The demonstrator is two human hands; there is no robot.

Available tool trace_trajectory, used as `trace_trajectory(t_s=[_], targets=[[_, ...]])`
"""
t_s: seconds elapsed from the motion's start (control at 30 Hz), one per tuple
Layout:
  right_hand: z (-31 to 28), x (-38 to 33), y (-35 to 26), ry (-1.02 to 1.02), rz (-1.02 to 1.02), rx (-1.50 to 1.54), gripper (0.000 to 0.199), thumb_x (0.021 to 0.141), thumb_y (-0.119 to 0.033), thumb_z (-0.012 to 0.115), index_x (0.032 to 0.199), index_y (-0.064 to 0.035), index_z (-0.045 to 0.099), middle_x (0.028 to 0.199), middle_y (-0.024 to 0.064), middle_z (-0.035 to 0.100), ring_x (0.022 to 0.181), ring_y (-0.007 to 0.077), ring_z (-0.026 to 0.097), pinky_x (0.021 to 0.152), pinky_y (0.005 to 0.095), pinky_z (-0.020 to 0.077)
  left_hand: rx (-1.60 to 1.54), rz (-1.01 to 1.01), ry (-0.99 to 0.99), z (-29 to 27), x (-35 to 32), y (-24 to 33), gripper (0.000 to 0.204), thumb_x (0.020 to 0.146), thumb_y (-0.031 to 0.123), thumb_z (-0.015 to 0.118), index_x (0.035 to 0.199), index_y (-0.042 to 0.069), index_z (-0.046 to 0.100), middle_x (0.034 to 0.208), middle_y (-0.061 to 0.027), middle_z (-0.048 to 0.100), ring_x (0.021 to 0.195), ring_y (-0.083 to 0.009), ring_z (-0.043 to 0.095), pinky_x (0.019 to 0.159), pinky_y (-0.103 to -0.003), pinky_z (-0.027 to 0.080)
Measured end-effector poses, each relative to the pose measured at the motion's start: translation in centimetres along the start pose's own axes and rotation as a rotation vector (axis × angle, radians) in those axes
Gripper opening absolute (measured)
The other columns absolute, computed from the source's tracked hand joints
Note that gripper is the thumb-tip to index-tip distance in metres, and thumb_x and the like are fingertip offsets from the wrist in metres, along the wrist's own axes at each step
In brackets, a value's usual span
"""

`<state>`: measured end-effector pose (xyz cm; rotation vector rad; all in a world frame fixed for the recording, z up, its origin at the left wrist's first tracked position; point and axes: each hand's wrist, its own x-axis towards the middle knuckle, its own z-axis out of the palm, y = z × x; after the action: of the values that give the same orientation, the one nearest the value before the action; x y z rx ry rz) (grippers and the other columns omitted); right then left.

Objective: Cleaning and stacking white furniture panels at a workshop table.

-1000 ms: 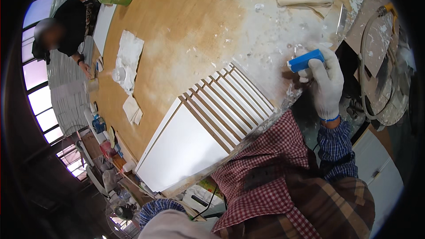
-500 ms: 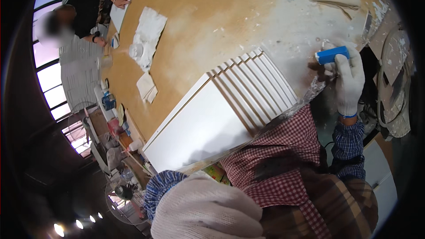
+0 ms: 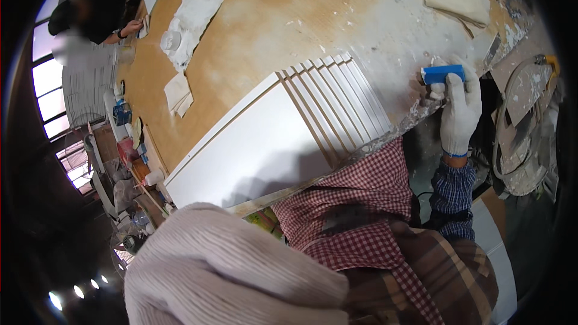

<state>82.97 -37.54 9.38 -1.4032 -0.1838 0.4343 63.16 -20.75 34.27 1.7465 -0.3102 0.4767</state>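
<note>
— Where is the camera looking from?

— From my head, facing steeply down over my chest onto the workbench (image 3: 283, 18). My gloved left hand (image 3: 235, 265) fills the near lower edge, very close and blurred; my right hand (image 3: 460, 111) reaches to the bench's right edge.

— How wide is it?

— Fisheye: the white panel (image 3: 265, 138) sits mid-frame, another person (image 3: 102, 0) far left, edges bending at the rim. Only one view.

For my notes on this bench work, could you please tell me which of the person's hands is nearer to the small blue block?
Right. The right hand grips the small blue block at the table edge; the left hand is far off, low in the picture.
</note>
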Motion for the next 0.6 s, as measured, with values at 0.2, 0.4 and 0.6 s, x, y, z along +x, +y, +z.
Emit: trace_trajectory(t_s=[0.2,0.4,0.6], targets=[[-0.1,0.2,-0.2,-0.026,0.0,0.119,0.028,0.098,-0.004,0.055,0.125,0.0027,0.057,0.105,0.0071,0.062,0.082,0.0107,0.061,0.073,0.0225,0.0518,0.161,-0.057,0.05,-0.5,2.0,2.8,0.02,0.085,0.015,0.072,0.104,0.019,0.069,0.092,0.0107,0.065,0.08,-0.0041,0.062,0.072,-0.031,0.053],[0.2,0.8,-1.7,-0.083,0.086,0.071,0.035,0.098,-0.009,0.056,0.131,0.0017,0.054,0.104,0.0041,0.06,0.075,0.0068,0.055,0.066,0.0204,0.0473,0.294,-0.022,0.153,-0.6,0.2,3.3,0.024,0.085,0.014,0.07,0.109,0.014,0.067,0.096,0.0021,0.066,0.083,-0.0138,0.064,0.071,-0.032,0.053],[1.1,1.3,-4.4,-0.123,0.164,-0.039,0.042,0.097,-0.006,0.055,0.138,0.0,0.048,0.1,0.0061,0.062,0.073,0.0073,0.059,0.06,0.0206,0.0493,0.634,-0.172,0.389,-4.2,-5.6,-0.7,0.034,0.084,0.009,0.066,0.115,-0.003,0.061,0.1,-0.0199,0.066,0.087,-0.0297,0.065,0.078,-0.035,0.054]])
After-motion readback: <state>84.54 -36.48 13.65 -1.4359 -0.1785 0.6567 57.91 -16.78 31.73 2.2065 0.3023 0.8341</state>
